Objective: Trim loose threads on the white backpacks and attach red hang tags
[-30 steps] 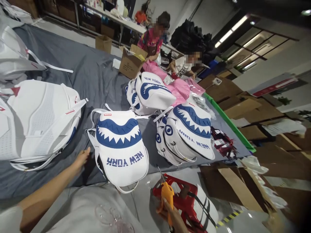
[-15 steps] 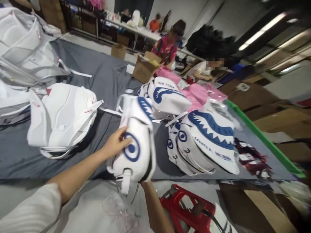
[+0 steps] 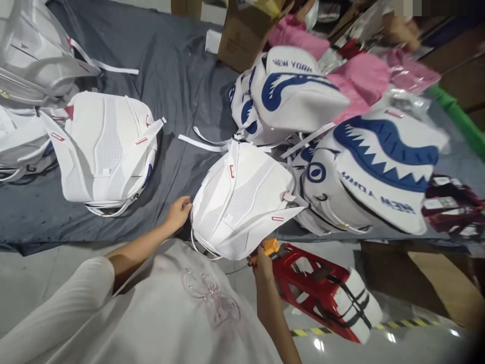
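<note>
Grey cloth-covered tabletop (image 3: 178,96): it fills the upper part of the head view, its near edge running across from 9 o'clock to 3 o'clock just ahead of the person.

White backpack lying face down with its mesh back panel up (image 3: 242,202): it sits at the near edge of the tabletop, dead centre, with its shoulder straps trailing away toward 11 o'clock. Its long axis runs from about 7 o'clock to 1 o'clock, top end farther off.

Neighbours: a second white backpack, also back panel up (image 3: 106,149), lies well apart at 9 o'clock; two white backpacks with a blue shark-mouth print (image 3: 379,167) and (image 3: 295,93) crowd it from 3 o'clock and 1 o'clock, the nearer one touching or nearly so.

Red plastic stool lying on its side (image 3: 322,288): it is on the floor at 5 o'clock, below the tabletop edge.

Left hand (image 3: 179,211): its grip is at the pack's lower left corner, at 9 o'clock of it, fingers curled against the edge; whether they pinch the fabric or only touch it I cannot tell.

Right hand (image 3: 262,265): it is at 5 o'clock of the pack, just under its near edge, closed round a small orange-handled tool (image 3: 270,247), which points up toward the pack.

Key relation: the pack lies between the two hands, left hand level with it, right hand below; both are about equally near.
</note>
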Demonstrator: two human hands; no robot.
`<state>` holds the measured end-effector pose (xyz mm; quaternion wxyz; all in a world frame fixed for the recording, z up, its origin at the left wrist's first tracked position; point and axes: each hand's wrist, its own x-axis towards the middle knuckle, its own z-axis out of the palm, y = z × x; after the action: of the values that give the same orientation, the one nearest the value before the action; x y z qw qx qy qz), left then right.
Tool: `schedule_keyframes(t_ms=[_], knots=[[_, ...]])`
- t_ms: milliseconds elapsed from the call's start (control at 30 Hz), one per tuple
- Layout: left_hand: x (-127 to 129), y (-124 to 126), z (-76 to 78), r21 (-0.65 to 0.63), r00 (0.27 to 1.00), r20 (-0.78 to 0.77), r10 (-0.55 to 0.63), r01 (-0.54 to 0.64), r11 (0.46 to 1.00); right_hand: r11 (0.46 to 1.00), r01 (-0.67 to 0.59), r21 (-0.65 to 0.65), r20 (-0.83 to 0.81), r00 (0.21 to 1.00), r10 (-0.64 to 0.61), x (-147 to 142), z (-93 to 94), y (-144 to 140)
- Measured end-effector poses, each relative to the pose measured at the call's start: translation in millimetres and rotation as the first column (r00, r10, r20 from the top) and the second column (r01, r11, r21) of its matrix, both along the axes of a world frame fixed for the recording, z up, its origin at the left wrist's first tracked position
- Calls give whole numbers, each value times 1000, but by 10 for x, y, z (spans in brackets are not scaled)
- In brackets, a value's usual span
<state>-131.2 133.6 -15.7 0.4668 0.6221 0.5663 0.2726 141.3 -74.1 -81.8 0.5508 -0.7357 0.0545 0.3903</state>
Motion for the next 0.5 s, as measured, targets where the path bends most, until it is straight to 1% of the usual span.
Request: schedule_keyframes(t_ms=[33,167,233,300,367,433,467,500], knots=[[15,4,-1,-16,1000,8,-11,12,1000,1000,19,-9,-8,1000,-19,-14,-11,1],[62,-79,96,87,1000,1,-23,23,996,999,40,-30,-36,999,-41,-75,-5,-4],[84,-144,104,37,996,66,-66,63,997,998,46,-30,-39,998,-48,-105,11,-10],[126,-188,71,-90,975,176,-139,156,984,998,55,-24,-41,998,-56,-130,21,-10],[182,-192,34,-211,936,282,-212,276,938,998,60,-17,-45,997,-60,-144,27,-2],[231,-156,25,-296,885,359,-297,410,863,998,60,-20,-45,997,-60,-148,30,9],[248,-131,33,-311,860,373,-347,469,827,998,60,-23,-43,997,-61,-148,31,15],[260,-107,46,-305,843,362,-399,511,803,998,60,-25,-40,997,-61,-148,33,21]])
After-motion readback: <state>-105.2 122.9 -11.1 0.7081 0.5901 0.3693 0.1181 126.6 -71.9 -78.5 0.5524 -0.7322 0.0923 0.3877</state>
